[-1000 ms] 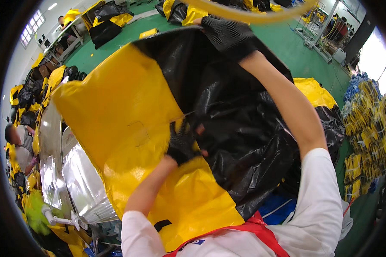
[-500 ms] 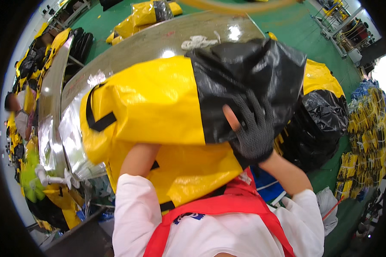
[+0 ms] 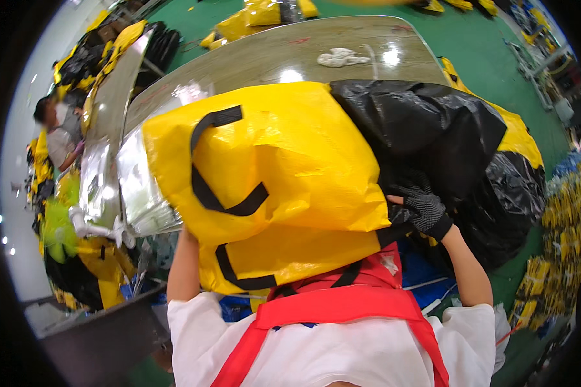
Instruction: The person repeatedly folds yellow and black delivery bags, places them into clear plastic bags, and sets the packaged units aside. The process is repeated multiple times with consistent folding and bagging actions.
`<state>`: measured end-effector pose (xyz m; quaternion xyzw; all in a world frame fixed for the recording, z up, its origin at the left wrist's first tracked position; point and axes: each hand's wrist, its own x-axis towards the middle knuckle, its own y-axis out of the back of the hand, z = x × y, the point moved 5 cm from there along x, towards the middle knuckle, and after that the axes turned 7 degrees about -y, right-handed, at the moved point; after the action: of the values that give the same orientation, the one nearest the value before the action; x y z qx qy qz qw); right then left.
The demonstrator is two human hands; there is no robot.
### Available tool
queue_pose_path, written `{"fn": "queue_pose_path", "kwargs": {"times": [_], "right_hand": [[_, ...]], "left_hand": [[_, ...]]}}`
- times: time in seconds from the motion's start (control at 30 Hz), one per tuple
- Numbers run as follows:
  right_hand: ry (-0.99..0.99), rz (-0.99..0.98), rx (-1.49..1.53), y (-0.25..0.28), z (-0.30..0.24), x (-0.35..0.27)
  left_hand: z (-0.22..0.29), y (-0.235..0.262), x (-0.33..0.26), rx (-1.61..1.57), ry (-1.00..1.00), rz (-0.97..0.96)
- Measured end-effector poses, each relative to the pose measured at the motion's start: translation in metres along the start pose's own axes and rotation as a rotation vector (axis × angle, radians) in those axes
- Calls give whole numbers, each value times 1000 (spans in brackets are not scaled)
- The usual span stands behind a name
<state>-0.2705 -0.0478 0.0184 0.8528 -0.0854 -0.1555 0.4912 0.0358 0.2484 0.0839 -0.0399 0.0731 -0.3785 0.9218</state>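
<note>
A large yellow and black woven plastic bag (image 3: 290, 161) with black strap handles (image 3: 203, 174) lies in front of me, its black end to the right. My right hand (image 3: 426, 209), in a dark grey knitted glove with the thumb tip bare, pinches the black part by its near edge. Only my left forearm (image 3: 184, 264) shows. It runs up under the bag's left side, and the yellow sheet hides the hand and fingers. A lower yellow layer with another black strap (image 3: 235, 271) hangs close to my red apron (image 3: 329, 306).
The bag rests on a shiny table (image 3: 252, 74) with a white cloth glove (image 3: 342, 58) at its far side. Black and yellow bags (image 3: 513, 193) are heaped at the right, bundled stacks (image 3: 561, 245) beyond. A co-worker (image 3: 61, 138) is at the far left. A grey bin (image 3: 103, 342) stands lower left.
The bag's yellow end has spread out flatter, showing more of its strap. My right hand has moved from on top of the black part to its near edge. The view has shifted.
</note>
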Motion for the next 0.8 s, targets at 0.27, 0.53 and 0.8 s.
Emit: {"fn": "queue_pose_path", "kwargs": {"times": [0.27,0.53,0.8], "right_hand": [[-30,20,-97,-8,-13,8],[53,288,-377,9,-33,-3],[231,0,-238,-17,-53,-20]], "left_hand": [[-18,63,-107,116,53,422],[-141,198,-234,179,332,362],[-186,136,-181,-38,306,169]]}}
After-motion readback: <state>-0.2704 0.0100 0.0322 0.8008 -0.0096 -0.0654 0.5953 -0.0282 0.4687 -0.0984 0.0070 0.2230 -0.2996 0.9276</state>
